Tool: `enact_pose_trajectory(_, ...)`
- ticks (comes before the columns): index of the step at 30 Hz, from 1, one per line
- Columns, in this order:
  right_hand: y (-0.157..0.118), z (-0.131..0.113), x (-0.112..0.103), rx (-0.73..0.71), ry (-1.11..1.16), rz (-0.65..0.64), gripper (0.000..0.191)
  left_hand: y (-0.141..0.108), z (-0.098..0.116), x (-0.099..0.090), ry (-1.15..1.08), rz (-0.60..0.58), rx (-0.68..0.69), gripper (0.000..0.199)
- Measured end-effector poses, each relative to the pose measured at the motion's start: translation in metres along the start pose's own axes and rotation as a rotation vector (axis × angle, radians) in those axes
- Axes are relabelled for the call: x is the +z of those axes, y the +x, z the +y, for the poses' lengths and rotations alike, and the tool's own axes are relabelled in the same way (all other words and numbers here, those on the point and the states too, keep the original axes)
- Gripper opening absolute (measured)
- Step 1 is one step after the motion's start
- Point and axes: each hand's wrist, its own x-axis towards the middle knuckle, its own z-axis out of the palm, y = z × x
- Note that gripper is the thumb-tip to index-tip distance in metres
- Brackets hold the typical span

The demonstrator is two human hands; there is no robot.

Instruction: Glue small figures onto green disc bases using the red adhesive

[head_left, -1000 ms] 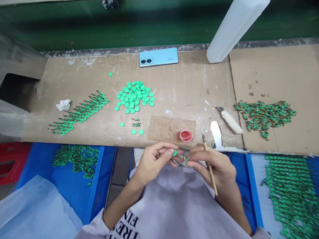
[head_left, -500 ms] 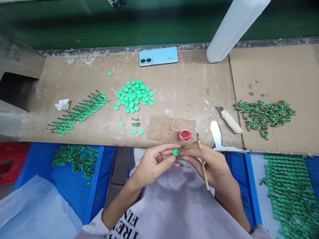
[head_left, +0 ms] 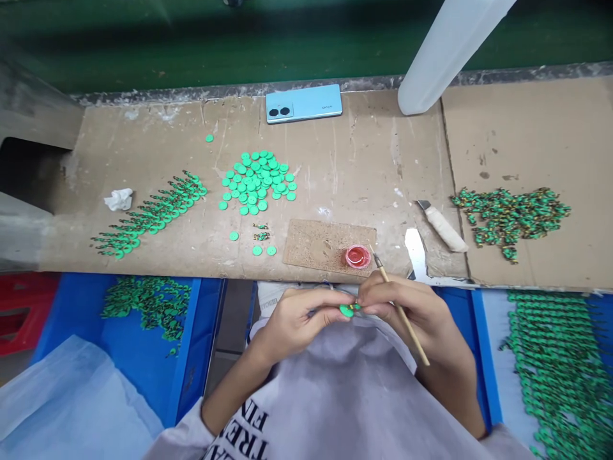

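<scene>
My left hand [head_left: 299,322] pinches a green disc [head_left: 346,311] between thumb and fingers, just off the table's front edge. A small green-and-gold piece [head_left: 355,306] meets the disc, and the fingertips of my right hand [head_left: 414,306] are closed on it. A thin brush [head_left: 407,329] also lies in my right hand, its tip up toward a small cup of red liquid [head_left: 357,257]. That cup stands on a brown cardboard piece [head_left: 311,246]. Green discs [head_left: 258,182] lie in a loose pile, with a few small beaded pieces [head_left: 261,236] nearer the front.
A slanted row of assembled green pieces [head_left: 153,214] and crumpled tissue [head_left: 119,199] lie left. A phone [head_left: 304,104] lies behind. Rightward are a knife [head_left: 443,227], a white post [head_left: 445,57] and heaped beaded pieces [head_left: 512,220]. Blue bins [head_left: 191,345] flank my lap.
Both hands have shifted slightly right and down. The disc has tilted from face-on to a flatter angle, my left fingers have closed in around it, and the brush leans more.
</scene>
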Motion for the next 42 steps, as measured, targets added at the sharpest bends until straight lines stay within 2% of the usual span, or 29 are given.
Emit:
enact_pose_trajectory(3,-0.001,0.005,-0.001,0.002,0.137,-0.043,0.008,0.001,-0.003,0.002,0.043,0.025,0.214,0.013)
enact_pose_trajectory(5,-0.001,0.008,-0.001,-0.004,0.224,-0.063,0.007,0.003,-0.004,0.004,0.027,0.044,0.310,0.012)
enact_pose_trajectory(10,0.004,0.009,0.000,-0.004,0.338,-0.076,0.006,0.005,-0.005,0.006,-0.039,0.056,0.398,0.008)
enact_pose_trajectory(18,0.010,0.001,0.000,-0.024,0.320,-0.085,0.009,0.007,-0.003,0.007,-0.136,0.076,0.414,0.007)
enact_pose_trajectory(23,0.010,0.000,0.001,-0.017,0.308,-0.082,0.009,0.007,-0.004,0.011,-0.249,0.117,0.426,0.014)
enact_pose_trajectory(29,0.012,0.000,0.001,-0.019,0.325,-0.101,0.008,0.006,-0.003,0.012,-0.249,0.080,0.415,0.008)
enact_pose_trajectory(42,0.014,-0.001,0.000,-0.018,0.368,-0.155,0.013,0.004,-0.007,0.019,-0.507,0.047,0.282,0.016)
